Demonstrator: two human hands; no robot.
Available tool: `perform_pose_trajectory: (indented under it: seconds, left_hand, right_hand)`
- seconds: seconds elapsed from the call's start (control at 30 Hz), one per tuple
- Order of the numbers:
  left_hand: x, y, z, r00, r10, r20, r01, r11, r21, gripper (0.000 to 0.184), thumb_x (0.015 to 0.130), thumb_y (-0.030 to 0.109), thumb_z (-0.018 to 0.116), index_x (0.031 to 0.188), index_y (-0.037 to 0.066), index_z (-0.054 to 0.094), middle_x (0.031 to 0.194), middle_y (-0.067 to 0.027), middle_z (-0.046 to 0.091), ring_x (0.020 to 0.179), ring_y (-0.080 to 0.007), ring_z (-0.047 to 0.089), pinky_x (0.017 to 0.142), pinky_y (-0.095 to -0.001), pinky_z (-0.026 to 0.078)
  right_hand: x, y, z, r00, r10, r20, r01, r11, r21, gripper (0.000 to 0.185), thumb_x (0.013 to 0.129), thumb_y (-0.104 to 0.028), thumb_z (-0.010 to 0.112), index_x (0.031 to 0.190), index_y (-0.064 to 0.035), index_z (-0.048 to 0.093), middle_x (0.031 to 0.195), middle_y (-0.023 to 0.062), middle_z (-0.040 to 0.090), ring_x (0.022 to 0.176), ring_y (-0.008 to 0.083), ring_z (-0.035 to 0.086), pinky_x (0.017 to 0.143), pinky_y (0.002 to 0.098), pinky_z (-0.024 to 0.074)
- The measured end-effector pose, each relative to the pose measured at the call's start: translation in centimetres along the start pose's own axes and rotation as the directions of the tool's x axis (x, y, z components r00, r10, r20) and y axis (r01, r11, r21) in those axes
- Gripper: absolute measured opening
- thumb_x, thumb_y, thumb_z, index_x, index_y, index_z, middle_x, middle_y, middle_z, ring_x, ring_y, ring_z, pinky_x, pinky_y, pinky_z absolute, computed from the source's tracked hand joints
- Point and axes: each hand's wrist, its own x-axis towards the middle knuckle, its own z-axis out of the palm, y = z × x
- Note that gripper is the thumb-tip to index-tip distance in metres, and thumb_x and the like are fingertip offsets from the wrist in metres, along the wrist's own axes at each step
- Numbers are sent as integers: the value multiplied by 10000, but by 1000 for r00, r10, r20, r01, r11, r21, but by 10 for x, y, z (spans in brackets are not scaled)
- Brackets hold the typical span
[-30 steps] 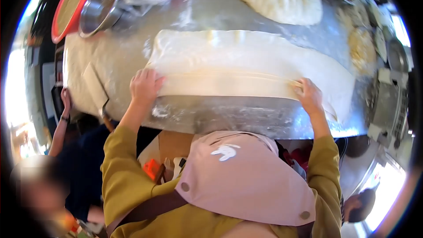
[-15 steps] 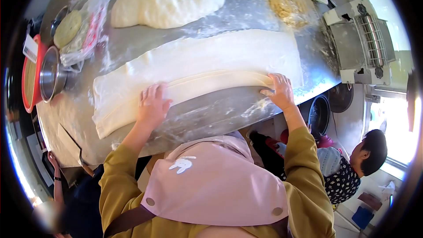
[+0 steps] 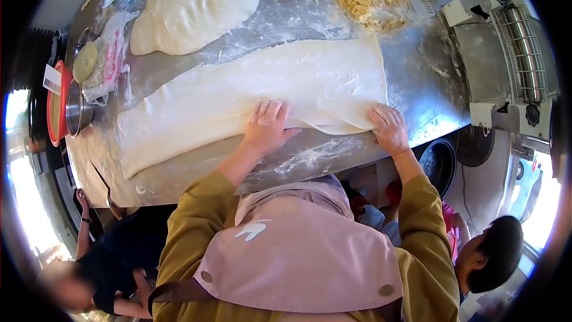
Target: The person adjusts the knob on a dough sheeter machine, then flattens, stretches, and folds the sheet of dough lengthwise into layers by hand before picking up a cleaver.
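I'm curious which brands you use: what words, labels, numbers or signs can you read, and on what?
No text is readable.
Bag: pink print, too blurred.
White striped piece by red bowl: too small.
Apron: white picture, no readable words.

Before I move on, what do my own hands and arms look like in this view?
Your left hand and right hand are both ungloved, with whitish, floury-looking traces on the fingers. Both arms wear loose, long mustard-olive sleeves, ending above the wrists. No watch or bracelet shows.
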Motion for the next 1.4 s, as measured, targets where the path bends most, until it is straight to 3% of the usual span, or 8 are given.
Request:
perform_pose_trajectory:
  seconds: [0.27, 0.5, 0.6, 0.73, 0.93, 1.1, 1.27, 1.4]
  left_hand:
    - [11, 0, 0, 996, 21, -87, -25, 999, -47, 507, 750, 496, 752, 1000, 83, 596, 996, -86, 611, 951, -298, 603, 864, -452, 471]
    - [20, -8, -13, 985, -82, 151, 100, 988, -120, 522, 808, 558, 691, 992, 83, 576, 936, -122, 651, 856, -343, 638, 724, -447, 493]
    - [38, -9, -32, 948, -173, 267, 216, 966, -140, 507, 838, 565, 662, 958, 80, 578, 906, -138, 667, 778, -364, 643, 650, -465, 491]
    - [67, -21, -31, 912, -279, 301, 307, 950, -49, 496, 855, 567, 640, 947, 81, 596, 816, -133, 675, 757, -367, 642, 636, -471, 487]
    - [55, -24, -16, 957, -272, 104, 276, 961, -21, 432, 866, 516, 639, 885, 84, 627, 812, -131, 676, 798, -348, 636, 688, -452, 484]
    - [35, -37, -4, 980, -190, -51, 191, 981, 30, 352, 876, 435, 649, 828, 87, 624, 808, -117, 659, 779, -335, 630, 684, -458, 483]
    - [42, -31, -17, 981, -188, 51, 188, 982, 21, 279, 901, 363, 628, 841, 92, 589, 768, -94, 632, 725, -332, 632, 617, -467, 490]
    - [41, -35, -15, 993, -115, 34, 114, 993, 11, 257, 905, 349, 624, 852, 103, 572, 763, -90, 626, 676, -332, 629, 573, -455, 497]
  right_hand:
    - [17, 37, -18, 994, -76, 83, 65, 990, 128, 255, 756, -101, 692, 1003, -101, 628, 925, 72, 696, 855, 281, 685, 705, 376, 557]
    - [35, 56, -22, 988, 7, 151, -50, 958, 284, 158, 878, -182, 676, 994, -83, 634, 898, 136, 691, 791, 353, 666, 663, 427, 532]
    - [64, 61, -40, 837, 214, 504, -384, 885, 263, 187, 919, -242, 634, 1020, -86, 638, 904, 156, 686, 820, 393, 649, 703, 462, 513]
    - [78, 76, -23, 783, 256, 567, -475, 834, 279, 252, 911, -278, 646, 1015, -49, 640, 900, 196, 669, 852, 407, 633, 719, 443, 493]
    - [76, 72, -11, 821, 368, 438, -499, 834, 235, 231, 907, -255, 652, 1006, -48, 634, 842, 177, 667, 798, 360, 648, 720, 410, 502]
    - [60, 49, -2, 707, 665, 242, -694, 584, 421, 215, 911, -193, 640, 1062, -42, 610, 886, 172, 693, 850, 309, 686, 737, 380, 523]
    - [47, 41, 22, 842, 539, -19, -529, 831, 172, 243, 944, -228, 600, 1149, -103, 570, 1033, 138, 680, 873, 343, 677, 701, 424, 548]
    - [61, 60, 22, 858, 491, 152, -503, 863, 55, 311, 939, -303, 606, 1190, -129, 547, 1110, 117, 663, 904, 357, 663, 705, 451, 552]
